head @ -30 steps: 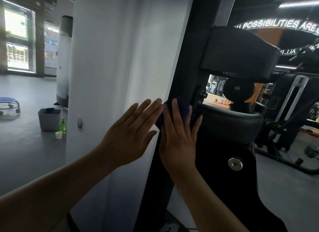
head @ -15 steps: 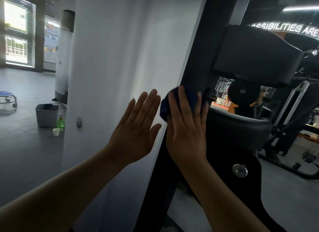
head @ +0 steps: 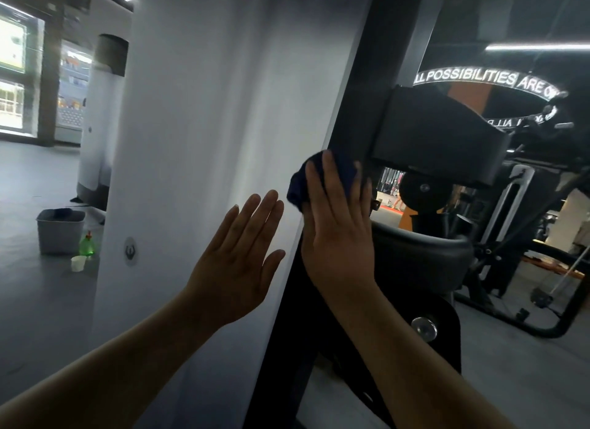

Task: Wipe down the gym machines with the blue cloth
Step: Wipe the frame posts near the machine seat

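Blue crumpled cloth [head: 319,179] pressed flat under right hand [head: 340,237] against black machine upright [head: 351,109], left hand [head: 238,262] open-palmed on white panel [head: 223,109].

black pad [head: 440,138] blocking at 1 o'clock above right hand [head: 338,237], white panel [head: 223,125] bare toward 11, seat pad [head: 421,253] crowding 3

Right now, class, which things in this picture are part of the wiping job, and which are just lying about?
In use:
blue cloth
right hand pressing the cloth
left hand flat on the white panel
black upright

Lying about:
grey bin
green bottle
white cup
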The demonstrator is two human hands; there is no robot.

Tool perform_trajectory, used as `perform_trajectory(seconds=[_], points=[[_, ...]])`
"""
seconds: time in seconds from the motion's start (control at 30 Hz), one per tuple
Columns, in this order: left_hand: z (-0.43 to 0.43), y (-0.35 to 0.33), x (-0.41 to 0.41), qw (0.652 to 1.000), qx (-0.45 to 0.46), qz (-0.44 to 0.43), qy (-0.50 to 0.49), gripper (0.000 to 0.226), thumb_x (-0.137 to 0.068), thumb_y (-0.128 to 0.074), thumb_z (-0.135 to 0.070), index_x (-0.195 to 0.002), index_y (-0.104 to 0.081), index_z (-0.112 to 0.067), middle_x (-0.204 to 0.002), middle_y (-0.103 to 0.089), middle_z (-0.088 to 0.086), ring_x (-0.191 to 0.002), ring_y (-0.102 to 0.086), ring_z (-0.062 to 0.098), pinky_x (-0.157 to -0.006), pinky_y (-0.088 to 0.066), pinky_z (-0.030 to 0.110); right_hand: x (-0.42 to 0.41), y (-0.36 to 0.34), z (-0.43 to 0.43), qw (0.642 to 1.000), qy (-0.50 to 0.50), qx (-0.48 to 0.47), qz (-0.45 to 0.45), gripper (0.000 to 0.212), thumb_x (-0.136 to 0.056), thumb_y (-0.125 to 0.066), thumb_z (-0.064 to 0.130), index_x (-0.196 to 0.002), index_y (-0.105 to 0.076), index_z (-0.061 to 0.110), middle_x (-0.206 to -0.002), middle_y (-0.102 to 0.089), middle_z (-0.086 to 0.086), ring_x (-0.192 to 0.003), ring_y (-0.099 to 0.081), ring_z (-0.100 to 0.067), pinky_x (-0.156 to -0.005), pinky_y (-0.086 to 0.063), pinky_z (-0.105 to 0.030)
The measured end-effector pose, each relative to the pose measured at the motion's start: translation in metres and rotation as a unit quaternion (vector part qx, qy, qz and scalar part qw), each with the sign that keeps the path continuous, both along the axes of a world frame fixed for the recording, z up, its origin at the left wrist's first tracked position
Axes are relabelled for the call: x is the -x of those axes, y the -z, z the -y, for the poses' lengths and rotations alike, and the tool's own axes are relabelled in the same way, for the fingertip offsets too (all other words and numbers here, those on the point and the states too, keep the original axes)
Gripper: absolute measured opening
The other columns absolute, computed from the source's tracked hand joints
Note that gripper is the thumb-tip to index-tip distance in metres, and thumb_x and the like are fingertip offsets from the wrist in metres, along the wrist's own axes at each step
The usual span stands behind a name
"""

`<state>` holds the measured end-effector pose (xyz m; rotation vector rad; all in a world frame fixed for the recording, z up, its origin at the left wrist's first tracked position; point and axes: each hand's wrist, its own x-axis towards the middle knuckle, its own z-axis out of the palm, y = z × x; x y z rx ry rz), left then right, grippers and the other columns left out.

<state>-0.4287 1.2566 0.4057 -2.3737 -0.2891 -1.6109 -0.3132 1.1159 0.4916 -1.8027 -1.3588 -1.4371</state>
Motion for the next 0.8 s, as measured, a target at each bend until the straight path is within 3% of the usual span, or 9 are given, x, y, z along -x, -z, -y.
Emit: perform_trajectory(seconds=[0.1,0.27,0.37,0.5,0.67,0.8], points=[[0.001,-0.011,0.004,1.0,-0.004,0.01,0.01,0.073,-0.115,-0.046,-0.039,-0.174,-0.018,-0.007,-0.183,-0.013,0.012,-0.169,-0.014,0.03,-0.135,-0.024,0.053,-0.001,-0.033,-0.006,0.998,0.0,-0.05,-0.022,0.065,-0.115,-0.047,0.026,-0.174,-0.019,0.02,-0.183,-0.004,-0.002,-0.168,0.004,-0.035,-0.136,-0.006,-0.057],[-0.004,-0.071,-0.004,0.998,0.012,0.062,0.017,0.071,-0.116,-0.04,-0.033,-0.174,-0.01,-0.005,-0.184,-0.002,0.011,-0.17,-0.003,0.027,-0.138,-0.015,0.05,0.006,0.035,0.0,0.999,0.027,0.016,0.002,0.091,-0.098,-0.064,0.014,-0.174,-0.014,0.018,-0.183,0.003,-0.006,-0.167,0.008,-0.04,-0.135,-0.001,-0.059],[-0.013,-0.087,-0.014,0.999,-0.011,0.045,0.02,0.067,-0.118,-0.031,-0.038,-0.174,-0.01,-0.008,-0.184,-0.004,0.009,-0.17,-0.004,0.025,-0.136,-0.02,0.053,0.005,0.005,-0.004,1.0,0.016,0.012,0.017,0.088,-0.098,-0.061,0.011,-0.174,-0.017,0.017,-0.183,-0.001,-0.004,-0.168,0.007,-0.036,-0.136,-0.001,-0.055],[-0.016,-0.084,-0.019,0.997,-0.021,0.075,0.024,0.069,-0.118,-0.038,-0.041,-0.172,-0.02,-0.003,-0.182,-0.014,0.012,-0.169,-0.014,0.029,-0.135,-0.025,0.055,0.004,-0.057,-0.02,0.999,-0.005,-0.034,0.026,0.077,-0.102,-0.051,0.013,-0.173,-0.021,0.018,-0.182,-0.007,-0.002,-0.168,0.005,-0.033,-0.136,0.004,-0.047],[-0.015,-0.085,-0.015,0.997,-0.015,0.066,0.024,0.068,-0.118,-0.036,-0.041,-0.173,-0.019,-0.004,-0.183,-0.014,0.011,-0.169,-0.014,0.027,-0.133,-0.028,0.056,0.01,-0.035,-0.015,0.999,0.004,-0.031,0.016,0.074,-0.103,-0.039,0.016,-0.174,-0.017,0.018,-0.183,-0.001,-0.001,-0.168,0.012,-0.03,-0.135,0.006,-0.047],[-0.012,-0.089,-0.011,0.998,-0.012,0.055,0.037,0.066,-0.118,-0.036,-0.037,-0.174,-0.016,-0.006,-0.183,-0.011,0.008,-0.17,-0.013,0.026,-0.134,-0.027,0.057,0.007,-0.071,-0.018,0.999,0.0,-0.043,0.031,0.078,-0.101,-0.053,0.009,-0.172,-0.023,0.017,-0.182,-0.007,-0.001,-0.167,0.007,-0.033,-0.132,0.005,-0.045]])
